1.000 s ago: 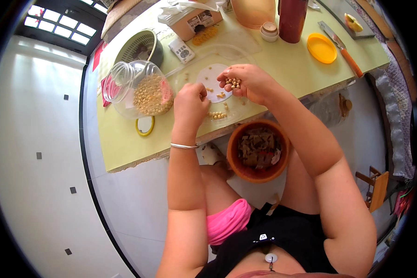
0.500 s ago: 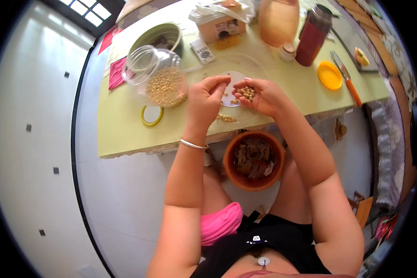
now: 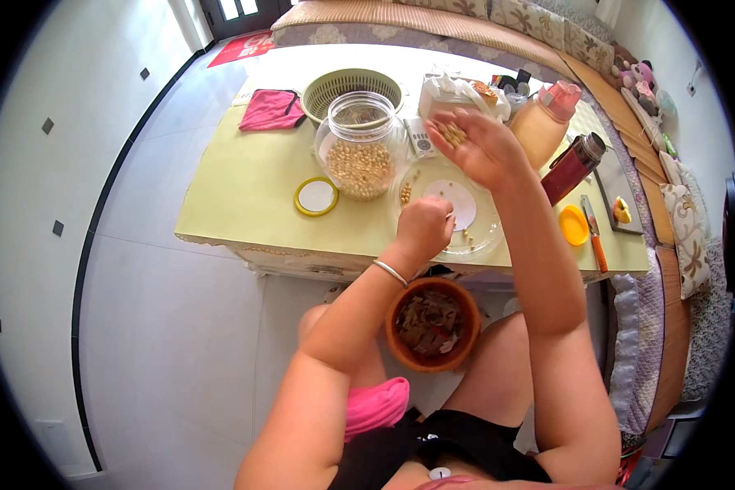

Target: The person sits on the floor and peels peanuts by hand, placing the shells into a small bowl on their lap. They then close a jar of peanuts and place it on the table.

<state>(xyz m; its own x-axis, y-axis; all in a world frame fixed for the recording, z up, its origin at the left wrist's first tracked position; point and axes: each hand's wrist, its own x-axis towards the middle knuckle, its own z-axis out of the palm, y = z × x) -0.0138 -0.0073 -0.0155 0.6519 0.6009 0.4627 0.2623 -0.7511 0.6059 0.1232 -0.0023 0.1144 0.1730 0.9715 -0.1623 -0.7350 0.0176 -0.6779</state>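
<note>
Person seated at a pale yellow-green worktop (image 3: 237, 192), viewed from the head. The right hand (image 3: 483, 151), slightly blurred, is raised over the far right part of a clear round tray (image 3: 492, 247); its palm is turned up and its fingers lie apart from the thumb, forming a shallow cup in which a small heap of pale round beans (image 3: 453, 135) rests. The left hand (image 3: 425, 224), with a silver bangle (image 3: 390, 272) at its wrist, is at the near side of the tray, its fingers curled together into a loose fist; the fingertips are partly hidden, and whether they grip a bean cannot be told. Further beans lie scattered on the tray, in a cluster near its left edge and in smaller numbers to the right of the left hand, around and upon a white disc (image 3: 463, 204). To the left of the tray, an upright, lidless clear jar (image 3: 359, 112) is partly filled with similar beans; just beside it lies a yellow-rimmed lid (image 3: 316, 197). Behind the jar stands a green basket (image 3: 309, 103), with a pink cloth (image 3: 271, 110) to its left. At right, an orange-handled knife (image 3: 598, 251) lies beside a yellow dish (image 3: 573, 225). Below the worktop's near edge, between the person's legs, is a terracotta-coloured pot (image 3: 474, 322) containing brownish scraps (image 3: 429, 320).
</note>
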